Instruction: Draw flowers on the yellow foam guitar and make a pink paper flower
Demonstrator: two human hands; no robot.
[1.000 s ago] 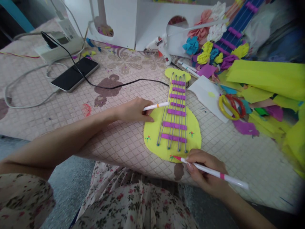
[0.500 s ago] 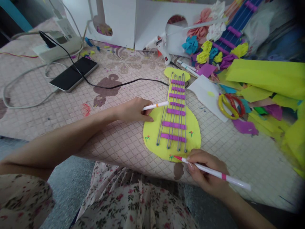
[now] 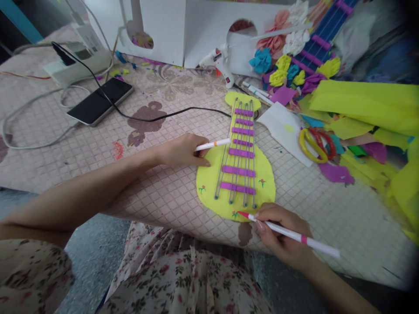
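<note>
A yellow paper guitar (image 3: 214,174) with purple strips and grey strings lies flat in front of me. Small red and green flowers are drawn on its body. My right hand (image 3: 284,233) grips a white marker (image 3: 291,233) with a pink band, its red tip at the small flower on the guitar's lower edge. My left hand (image 3: 186,150) rests at the guitar's left side, its thumb on the yellow body. Held in those left fingers is a second white marker (image 3: 214,144) with an orange band, pointing across the strings.
A phone (image 3: 101,101) and power strip (image 3: 78,61) stand at left, with a black cable running behind the guitar. A glue gun (image 3: 221,63) lies by a white box (image 3: 163,32). At right are scissors (image 3: 309,146), yellow sheets (image 3: 366,104) and paper flowers (image 3: 262,60).
My right hand and its marker have shifted very slightly, the marker's rear end moving a little left and up. The left hand stays in place.
</note>
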